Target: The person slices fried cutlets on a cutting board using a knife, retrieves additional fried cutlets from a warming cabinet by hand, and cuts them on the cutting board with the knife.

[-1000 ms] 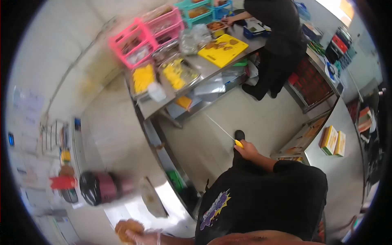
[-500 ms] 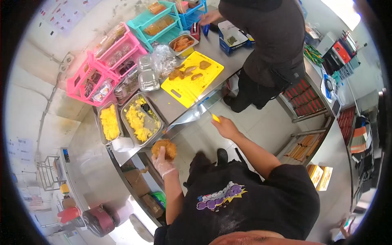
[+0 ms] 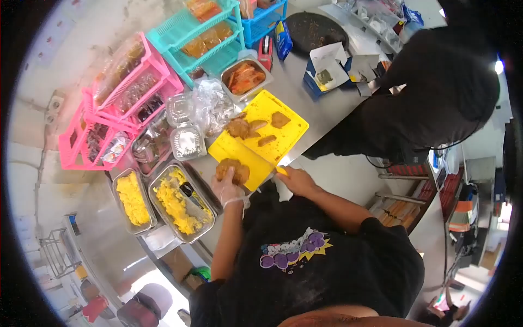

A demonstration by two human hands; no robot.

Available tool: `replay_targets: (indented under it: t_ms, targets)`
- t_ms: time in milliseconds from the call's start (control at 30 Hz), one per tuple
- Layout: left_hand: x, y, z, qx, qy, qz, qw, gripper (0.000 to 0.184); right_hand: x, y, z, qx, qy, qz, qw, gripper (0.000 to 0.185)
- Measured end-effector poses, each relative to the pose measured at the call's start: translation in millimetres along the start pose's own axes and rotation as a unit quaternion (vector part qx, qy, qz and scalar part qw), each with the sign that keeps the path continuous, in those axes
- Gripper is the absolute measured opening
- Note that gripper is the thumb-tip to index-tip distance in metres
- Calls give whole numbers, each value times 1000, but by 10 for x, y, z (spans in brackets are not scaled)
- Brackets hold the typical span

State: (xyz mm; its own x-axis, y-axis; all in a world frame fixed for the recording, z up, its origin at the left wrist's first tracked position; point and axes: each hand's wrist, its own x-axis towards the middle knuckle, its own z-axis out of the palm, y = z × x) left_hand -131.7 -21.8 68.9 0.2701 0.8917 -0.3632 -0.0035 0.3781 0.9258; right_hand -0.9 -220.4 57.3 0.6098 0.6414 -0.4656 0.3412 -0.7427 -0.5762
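Observation:
My left hand [image 3: 227,192], in a clear glove, has its thumb and fingers on a round brown breaded cutlet [image 3: 234,170] at the near left end of the yellow cutting board [image 3: 294,126]. A knife [image 3: 281,170] with a yellow handle is gripped in my right hand [image 3: 299,183] at the board's near edge. Its blade points left across the board, just beyond the cutlet; whether it touches the board I cannot tell. Several cut brown pieces [image 3: 280,119] lie on the far part of the board.
Left of the board stand two steel trays [image 3: 214,218] with yellow food, clear plastic boxes [image 3: 187,141] and pink baskets [image 3: 174,82]. A steel pan [image 3: 246,77] of orange-brown strips sits behind the board. At right, a person in dark clothes [image 3: 436,92] leans by a blue box [image 3: 321,82].
My left hand has brought the cutlet from beyond the counter edge onto the board. My right hand has moved the knife over the board. The other person has shifted right, and the view has moved closer.

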Motion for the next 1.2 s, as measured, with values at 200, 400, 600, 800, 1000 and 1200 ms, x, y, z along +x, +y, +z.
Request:
replay_targets:
  t_ms: [200, 400, 600, 800, 1000, 1200]
  targets:
    - [273, -217, 552, 22, 33, -23, 999, 47, 110, 238, -432, -45, 26, 40, 998, 54]
    - [298, -322, 832, 338, 11, 82, 938, 55, 210, 589, -763, -59, 21, -5, 998, 46]
    - [509, -420, 807, 427, 44, 164, 888, 59, 399, 684, -907, -37, -3, -49, 998, 49]
    - [459, -386, 604, 192, 31, -15, 981, 50, 551, 807, -1017, -49, -15, -37, 998, 52]
    - [304, -296, 1221, -122, 0, -108, 987, 44, 547, 833, -983, 27, -10, -55, 998, 49]
    - [459, -410, 904, 23, 13, -62, 998, 48, 460, 708, -1040, 74, 22, -115, 990, 42]
